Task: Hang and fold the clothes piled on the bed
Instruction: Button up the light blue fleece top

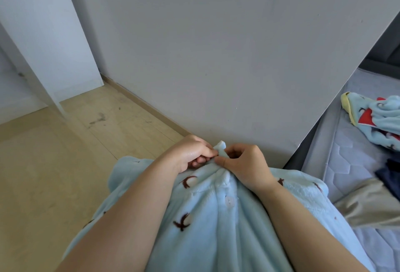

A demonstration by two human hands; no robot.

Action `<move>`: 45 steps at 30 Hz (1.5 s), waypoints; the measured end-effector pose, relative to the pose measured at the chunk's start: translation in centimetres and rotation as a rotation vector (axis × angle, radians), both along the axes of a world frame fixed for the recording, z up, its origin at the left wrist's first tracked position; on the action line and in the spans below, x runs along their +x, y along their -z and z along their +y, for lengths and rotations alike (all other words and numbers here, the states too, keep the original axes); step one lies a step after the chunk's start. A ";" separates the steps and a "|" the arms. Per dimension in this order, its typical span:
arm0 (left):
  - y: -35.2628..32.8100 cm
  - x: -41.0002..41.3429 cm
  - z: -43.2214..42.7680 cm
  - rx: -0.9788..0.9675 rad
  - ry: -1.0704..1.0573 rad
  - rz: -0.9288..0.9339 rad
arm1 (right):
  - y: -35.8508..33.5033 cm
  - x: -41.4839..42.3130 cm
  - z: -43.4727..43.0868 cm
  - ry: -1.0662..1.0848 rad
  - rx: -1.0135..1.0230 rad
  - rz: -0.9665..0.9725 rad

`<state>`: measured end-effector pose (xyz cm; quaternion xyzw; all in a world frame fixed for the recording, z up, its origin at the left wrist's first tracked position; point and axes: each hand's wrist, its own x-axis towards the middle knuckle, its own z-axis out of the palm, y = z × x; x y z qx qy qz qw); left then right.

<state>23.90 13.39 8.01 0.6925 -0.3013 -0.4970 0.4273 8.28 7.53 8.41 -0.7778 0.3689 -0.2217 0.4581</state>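
While both hands meet at its top edge, the light blue fleece pajama top [216, 232] hangs in front of the person, above the wooden floor [54, 174] and just left of the bed. Its long axis runs from the hands down toward the camera, with the white button [229, 201] facing up. The left hand [190, 153] and right hand [246, 163] each pinch bunched fabric with curled fingers. A matching fleece garment [383, 120] lies on the mattress [350, 159]
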 end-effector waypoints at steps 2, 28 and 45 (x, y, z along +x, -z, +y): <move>0.1 -0.1 0.0 0.001 0.001 -0.009 | 0.1 0.2 0.0 0.004 -0.018 0.019; -1.0 0.2 0.9 -0.287 0.315 -0.372 | 1.0 0.4 -4.3 0.164 0.794 -0.172; 0.4 1.1 0.3 -0.097 0.001 -0.662 | 3.2 2.0 -7.3 0.034 -0.106 0.638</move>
